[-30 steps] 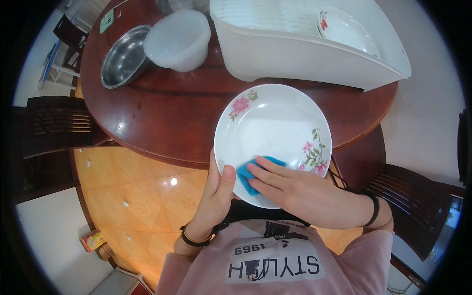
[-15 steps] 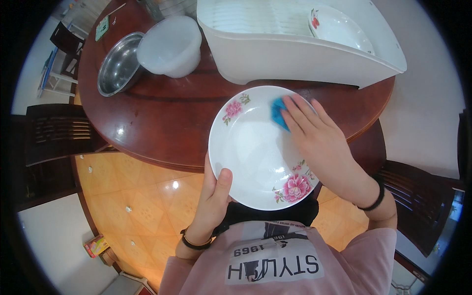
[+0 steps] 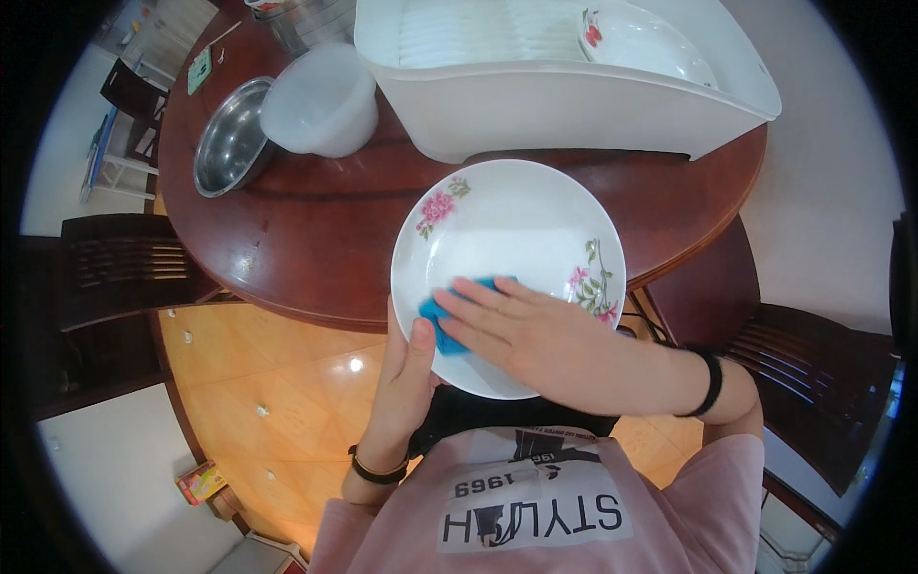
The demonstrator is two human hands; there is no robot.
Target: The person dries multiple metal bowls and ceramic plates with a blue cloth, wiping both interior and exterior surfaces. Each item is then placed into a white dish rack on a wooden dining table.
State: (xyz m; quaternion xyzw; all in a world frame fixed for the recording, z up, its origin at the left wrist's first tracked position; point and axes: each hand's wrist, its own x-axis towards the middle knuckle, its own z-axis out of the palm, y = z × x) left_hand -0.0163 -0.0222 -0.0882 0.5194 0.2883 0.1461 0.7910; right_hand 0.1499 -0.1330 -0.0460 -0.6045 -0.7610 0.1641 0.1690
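A white plate [image 3: 521, 215] with pink flowers and green leaves is held up in front of me, its inner face toward me. My left hand [image 3: 409, 368] grips its lower left rim, thumb on top and the other fingers hidden beneath. Under the fingers of my right hand [image 3: 507, 330] lies a blue cloth [image 3: 438, 325], pressed flat on the lower left part of the plate. My right forearm crosses over the plate's lower right edge. What the cloth looks like under the palm is hidden.
On the dark red round table [image 3: 287, 244] stand a steel bowl [image 3: 229, 143], a translucent white bowl [image 3: 320, 105] and a large white dish rack [image 3: 564, 110] holding a flowered dish [image 3: 650, 48]. Wooden chairs [image 3: 129, 268] flank the table. A small green item [image 3: 199, 71] lies at the far left.
My right hand has slid the blue cloth from the plate's upper right to its lower left. The plate's flower pattern appears slightly turned, and my view has shifted a little.
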